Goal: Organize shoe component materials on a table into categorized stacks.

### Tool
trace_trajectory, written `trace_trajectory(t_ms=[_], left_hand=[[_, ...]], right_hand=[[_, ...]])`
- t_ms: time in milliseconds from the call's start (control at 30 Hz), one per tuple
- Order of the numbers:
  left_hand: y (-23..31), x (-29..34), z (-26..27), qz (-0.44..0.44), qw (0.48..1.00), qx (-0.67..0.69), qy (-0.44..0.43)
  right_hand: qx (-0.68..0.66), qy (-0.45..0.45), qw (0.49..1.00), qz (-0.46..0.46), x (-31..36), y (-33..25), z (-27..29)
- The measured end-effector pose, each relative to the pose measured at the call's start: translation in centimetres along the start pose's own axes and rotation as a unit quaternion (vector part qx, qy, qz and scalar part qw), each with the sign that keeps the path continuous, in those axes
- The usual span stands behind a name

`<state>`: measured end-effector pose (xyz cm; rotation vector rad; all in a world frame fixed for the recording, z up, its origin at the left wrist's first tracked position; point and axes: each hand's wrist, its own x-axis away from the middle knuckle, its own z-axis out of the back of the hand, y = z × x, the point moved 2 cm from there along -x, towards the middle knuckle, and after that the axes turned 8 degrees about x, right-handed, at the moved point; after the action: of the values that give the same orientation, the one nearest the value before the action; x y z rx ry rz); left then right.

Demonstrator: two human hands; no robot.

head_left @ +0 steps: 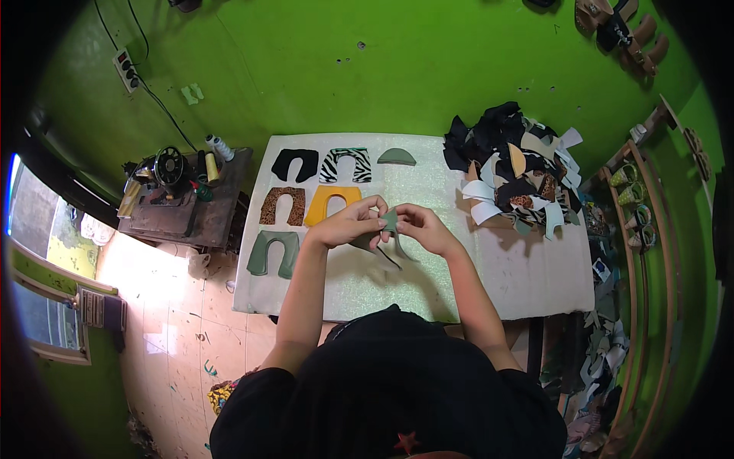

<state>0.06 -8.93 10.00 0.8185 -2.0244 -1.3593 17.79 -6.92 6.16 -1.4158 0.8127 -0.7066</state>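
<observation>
Head view. The left hand [353, 222] and right hand [424, 227] meet above the white sheet-covered table [489, 268], fingers of both pinched together on a small grey-green cut piece of soft material [388, 223], held up off the surface, probably so both faces can be handled. Matching arch-shaped cut pieces lie flat in rows, apart: black [295, 164], zebra-striped [345, 164], leopard-print [282, 205], yellow [331, 203], grey-green [273, 253]. No container shows; a loose heap of mixed offcuts [512, 172] sits at the table's right.

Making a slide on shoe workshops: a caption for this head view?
Both hands, left and right, pinch a grey-green shoe-upper piece above a white table.
</observation>
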Motion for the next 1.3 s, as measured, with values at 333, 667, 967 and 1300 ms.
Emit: trace_trajectory(t_ms=[333, 667, 967, 1300], left_hand=[[-5.2, 1.6, 4.3, 0.047, 0.999, -0.013, 0.010], [-13.0, 5.6, 5.0, -0.083, 0.913, 0.390, -0.079], [-11.3, 7.9, 7.1, -0.142, 0.903, 0.404, -0.042], [-8.3, 9.8, 9.2, -0.078, 0.968, 0.221, 0.087]], right_hand=[[0.191, -0.060, 0.979, -0.029, -1.3, -2.5, -0.5], [0.177, -0.083, 0.977, -0.082, -3.2, -2.1, -4.5], [0.146, -0.122, 0.979, -0.077, -5.5, -0.8, -6.4], [0.331, -0.081, 0.940, -0.023, -7.2, 0.1, -6.2]])
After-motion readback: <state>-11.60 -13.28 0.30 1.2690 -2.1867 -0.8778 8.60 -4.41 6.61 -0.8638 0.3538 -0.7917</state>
